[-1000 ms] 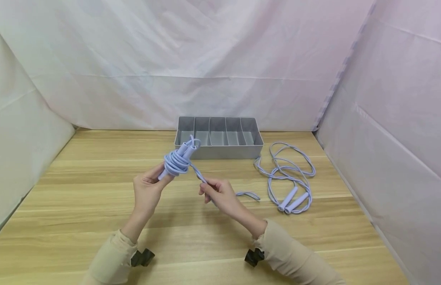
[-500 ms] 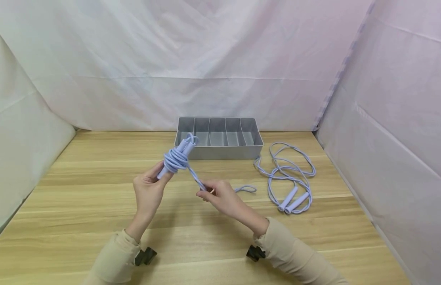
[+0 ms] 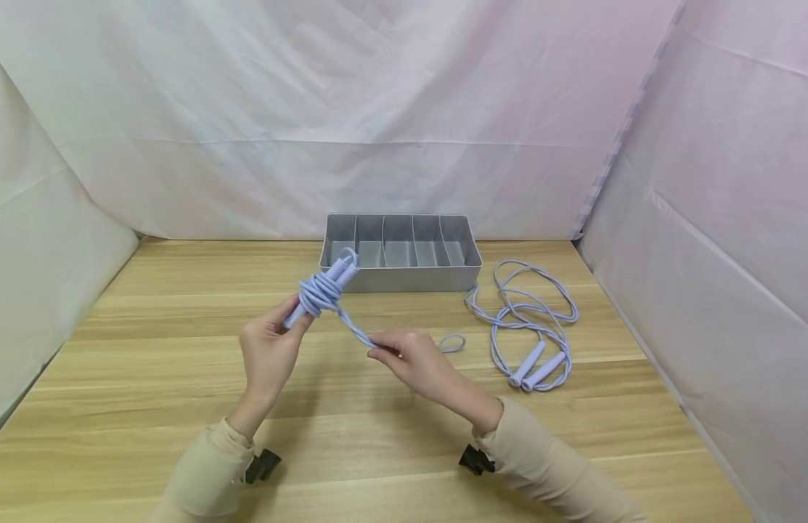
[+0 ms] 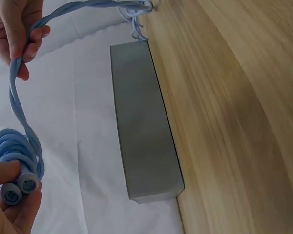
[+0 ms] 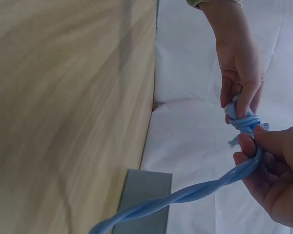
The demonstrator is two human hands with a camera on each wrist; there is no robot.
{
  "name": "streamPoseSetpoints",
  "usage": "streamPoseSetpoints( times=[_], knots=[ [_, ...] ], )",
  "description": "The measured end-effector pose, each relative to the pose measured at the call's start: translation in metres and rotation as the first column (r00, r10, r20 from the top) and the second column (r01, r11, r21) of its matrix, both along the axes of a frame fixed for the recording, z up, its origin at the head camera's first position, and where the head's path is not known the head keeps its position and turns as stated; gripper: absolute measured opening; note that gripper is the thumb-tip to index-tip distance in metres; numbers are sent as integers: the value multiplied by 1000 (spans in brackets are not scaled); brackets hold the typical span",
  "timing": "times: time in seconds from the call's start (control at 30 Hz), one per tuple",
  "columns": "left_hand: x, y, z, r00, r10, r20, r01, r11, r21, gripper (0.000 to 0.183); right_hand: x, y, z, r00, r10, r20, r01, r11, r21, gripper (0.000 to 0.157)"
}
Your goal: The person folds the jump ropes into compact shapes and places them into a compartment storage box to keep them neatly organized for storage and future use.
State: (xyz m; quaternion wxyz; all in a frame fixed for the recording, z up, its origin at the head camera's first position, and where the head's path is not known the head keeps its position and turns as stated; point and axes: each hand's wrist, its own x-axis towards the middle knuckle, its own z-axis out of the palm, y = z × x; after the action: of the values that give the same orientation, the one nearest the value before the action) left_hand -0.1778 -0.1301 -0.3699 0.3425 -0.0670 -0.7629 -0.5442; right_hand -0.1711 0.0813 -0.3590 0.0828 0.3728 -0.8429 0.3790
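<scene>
My left hand (image 3: pixel 271 357) grips the lower ends of two pale blue handles of a jump rope (image 3: pixel 320 293), held up over the table. Several turns of its rope are wound round the middle of the handles, whose far ends stick out beyond the coil. In the left wrist view the round handle ends (image 4: pixel 27 183) sit between thumb and fingers. To the right, my right hand (image 3: pixel 413 361) pinches the doubled, twisted rope (image 5: pixel 200 191) that runs from the coil. Past that hand, a loose loop (image 3: pixel 452 343) of the rope shows over the table.
A grey box (image 3: pixel 413 280) with several compartments stands at the back of the wooden table (image 3: pixel 181 290). Right of it lies a second jump rope (image 3: pixel 531 312), unwound, its two handles side by side. White cloth (image 3: pixel 260 181) closes off the back and both sides.
The loose loop has drawn in to the left and grown smaller. My right hand has risen slightly, and the rope between the hands has shifted with it. My left hand keeps its grip.
</scene>
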Motion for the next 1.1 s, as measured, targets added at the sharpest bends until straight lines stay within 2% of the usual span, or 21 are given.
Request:
streamPoseSetpoints(
  times=[0.07,0.13,0.23,0.3,0.37,0.47,0.6,0.67,0.8,0.93,1.0,1.1],
  knots=[
    [0,-1,1,999,42,-19,-44,992,-119,25,-2,2,3,991,22,-130,-17,999,40,15],
    [0,-1,2,997,65,-36,-72,970,-231,26,-6,3,8,964,51,-260,-33,997,72,13],
    [1,-2,6,997,71,-44,-82,921,-380,27,-12,7,16,903,91,-420,-45,992,118,14],
    [3,-2,8,999,45,-28,-53,888,-457,29,-16,9,22,858,120,-499,-51,987,149,16],
    [5,-2,9,1000,2,-1,-2,857,-516,29,-20,11,28,825,144,-546,-60,984,170,17],
    [8,0,11,997,-58,43,72,817,-572,29,-25,14,34,789,182,-587,-81,978,194,16],
    [11,2,15,991,-115,73,136,784,-606,30,-30,13,40,765,221,-605,-97,968,231,13],
    [11,2,17,985,-156,69,165,765,-622,30,-32,12,43,766,236,-597,-102,963,249,13],
    [10,0,19,961,-272,57,245,733,-635,31,-39,11,44,823,277,-496,-187,957,223,13],
    [8,-3,18,926,-363,100,350,732,-585,30,-47,12,45,879,335,-340,-308,942,133,15],
    [8,-5,17,905,-402,140,410,738,-536,30,-50,12,45,894,367,-258,-355,930,93,15],
    [7,-8,15,863,-468,192,502,744,-441,30,-56,10,45,904,408,-131,-408,913,21,13]
  ],
)
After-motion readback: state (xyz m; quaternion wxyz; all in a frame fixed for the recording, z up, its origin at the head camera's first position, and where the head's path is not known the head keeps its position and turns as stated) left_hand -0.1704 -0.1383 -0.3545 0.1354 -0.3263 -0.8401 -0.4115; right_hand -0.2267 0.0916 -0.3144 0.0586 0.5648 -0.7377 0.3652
